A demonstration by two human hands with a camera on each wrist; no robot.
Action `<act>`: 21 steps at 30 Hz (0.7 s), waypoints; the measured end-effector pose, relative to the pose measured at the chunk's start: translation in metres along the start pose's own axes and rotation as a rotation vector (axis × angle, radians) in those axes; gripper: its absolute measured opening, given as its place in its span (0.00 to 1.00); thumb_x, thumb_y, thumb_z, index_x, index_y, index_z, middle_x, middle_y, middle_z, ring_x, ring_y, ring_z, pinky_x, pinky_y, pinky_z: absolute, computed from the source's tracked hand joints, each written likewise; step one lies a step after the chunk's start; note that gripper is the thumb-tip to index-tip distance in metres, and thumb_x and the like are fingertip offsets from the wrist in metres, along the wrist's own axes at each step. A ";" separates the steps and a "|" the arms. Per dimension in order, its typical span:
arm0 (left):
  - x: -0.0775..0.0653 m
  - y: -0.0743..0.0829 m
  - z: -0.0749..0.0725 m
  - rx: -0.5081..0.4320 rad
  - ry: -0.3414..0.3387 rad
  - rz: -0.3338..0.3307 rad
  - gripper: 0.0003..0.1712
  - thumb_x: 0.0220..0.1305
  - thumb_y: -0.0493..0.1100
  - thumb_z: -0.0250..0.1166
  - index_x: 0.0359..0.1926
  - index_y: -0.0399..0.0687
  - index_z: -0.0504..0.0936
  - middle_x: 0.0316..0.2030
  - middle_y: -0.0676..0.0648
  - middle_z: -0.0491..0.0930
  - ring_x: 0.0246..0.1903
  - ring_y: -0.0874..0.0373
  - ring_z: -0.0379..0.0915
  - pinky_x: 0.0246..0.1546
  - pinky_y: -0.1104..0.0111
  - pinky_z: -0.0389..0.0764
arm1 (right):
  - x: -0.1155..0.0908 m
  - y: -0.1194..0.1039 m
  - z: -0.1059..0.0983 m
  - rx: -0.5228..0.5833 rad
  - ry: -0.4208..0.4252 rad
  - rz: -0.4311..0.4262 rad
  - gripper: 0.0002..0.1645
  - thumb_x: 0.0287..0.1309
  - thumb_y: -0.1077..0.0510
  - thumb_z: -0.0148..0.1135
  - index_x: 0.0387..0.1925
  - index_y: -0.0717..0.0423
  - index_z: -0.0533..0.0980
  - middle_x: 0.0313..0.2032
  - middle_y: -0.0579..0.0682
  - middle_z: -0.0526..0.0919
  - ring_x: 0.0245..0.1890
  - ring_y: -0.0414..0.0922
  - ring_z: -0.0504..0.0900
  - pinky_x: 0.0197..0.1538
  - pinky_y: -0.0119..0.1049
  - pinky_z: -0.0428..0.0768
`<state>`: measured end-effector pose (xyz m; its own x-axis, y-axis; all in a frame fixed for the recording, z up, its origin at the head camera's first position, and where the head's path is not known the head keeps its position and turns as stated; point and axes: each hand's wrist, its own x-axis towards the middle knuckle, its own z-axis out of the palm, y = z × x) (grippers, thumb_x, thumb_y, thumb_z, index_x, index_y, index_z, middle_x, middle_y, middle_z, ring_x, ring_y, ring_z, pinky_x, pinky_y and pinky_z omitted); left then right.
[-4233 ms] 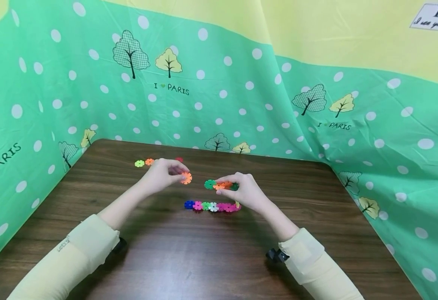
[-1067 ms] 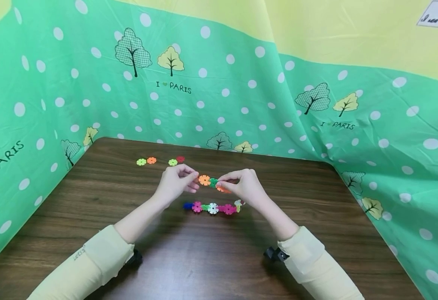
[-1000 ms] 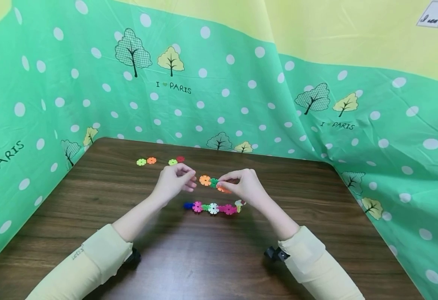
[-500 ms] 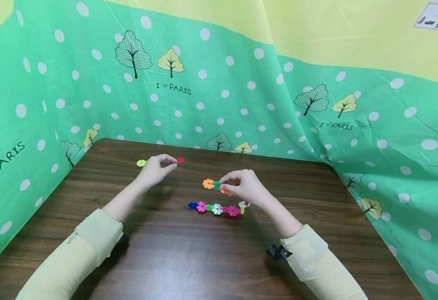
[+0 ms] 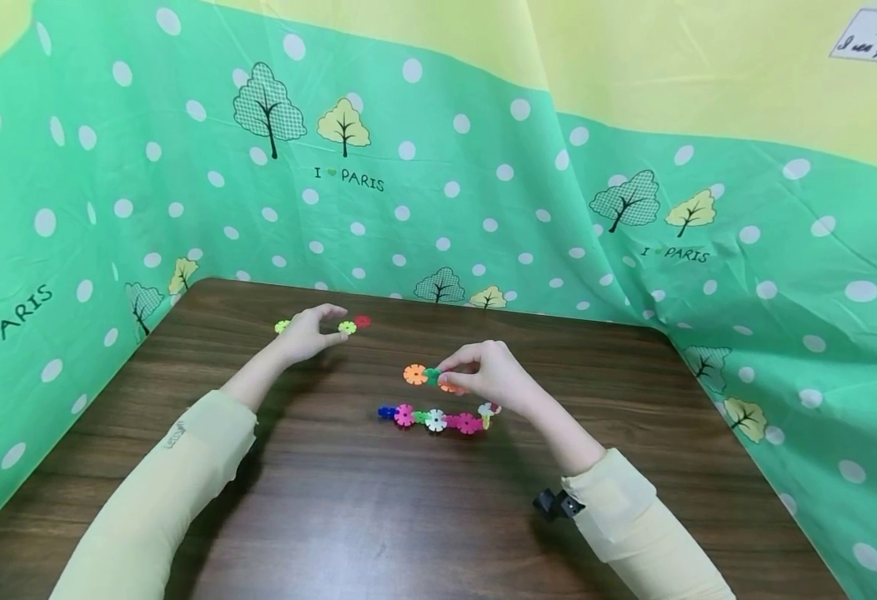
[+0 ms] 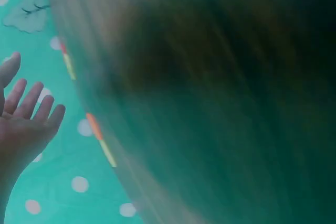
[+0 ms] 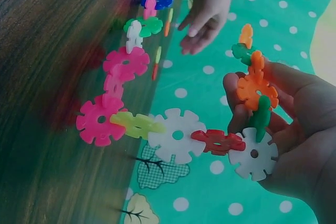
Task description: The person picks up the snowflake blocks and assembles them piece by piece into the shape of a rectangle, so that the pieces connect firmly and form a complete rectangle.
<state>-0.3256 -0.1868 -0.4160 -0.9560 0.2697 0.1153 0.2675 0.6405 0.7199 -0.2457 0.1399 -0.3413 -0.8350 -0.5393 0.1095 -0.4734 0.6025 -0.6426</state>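
Observation:
My right hand point(image 5: 493, 372) pinches a chain of interlocking snowflake discs point(image 7: 178, 135) near its orange and green end. In the right wrist view the chain loops from an orange end disc point(image 7: 246, 34) through green, orange, white, red, yellow and pink discs to a blue disc point(image 7: 157, 0) at the other end. Its lower stretch point(image 5: 436, 420) hangs low over the table in the head view. Toward the back left, my left hand point(image 5: 305, 335) holds nothing, thumb and fingers spread beside a yellow-green disc point(image 5: 347, 327). A red disc point(image 5: 363, 321) lies just beyond that one.
Another yellow-green disc point(image 5: 282, 326) lies farther left, partly covered by my left hand; an orange disc point(image 6: 94, 126) next to it shows in the left wrist view. The brown wooden table point(image 5: 378, 517) ends at a green dotted curtain point(image 5: 408, 208) behind and at the sides.
My left hand added an orange disc to the chain's end, let go and moved back left to the loose discs. My right hand keeps hold of the chain, nearly still.

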 end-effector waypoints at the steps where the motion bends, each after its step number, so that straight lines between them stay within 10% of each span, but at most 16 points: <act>1: 0.002 -0.003 0.001 0.009 -0.011 -0.001 0.30 0.62 0.42 0.64 0.62 0.37 0.68 0.60 0.35 0.70 0.62 0.41 0.62 0.61 0.48 0.63 | 0.000 0.000 0.000 -0.003 -0.001 -0.004 0.07 0.51 0.57 0.70 0.35 0.52 0.85 0.27 0.44 0.85 0.20 0.38 0.82 0.26 0.30 0.76; 21: 0.019 -0.019 0.008 0.134 -0.168 0.015 0.31 0.59 0.33 0.65 0.63 0.39 0.68 0.61 0.37 0.70 0.64 0.42 0.60 0.62 0.50 0.63 | -0.001 -0.003 -0.001 -0.050 0.012 -0.061 0.06 0.51 0.56 0.71 0.33 0.52 0.86 0.30 0.44 0.86 0.18 0.38 0.68 0.22 0.28 0.67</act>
<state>-0.3478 -0.1879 -0.4326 -0.9214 0.3886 0.0015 0.3057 0.7224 0.6202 -0.2434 0.1392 -0.3386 -0.8076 -0.5685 0.1567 -0.5365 0.5979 -0.5956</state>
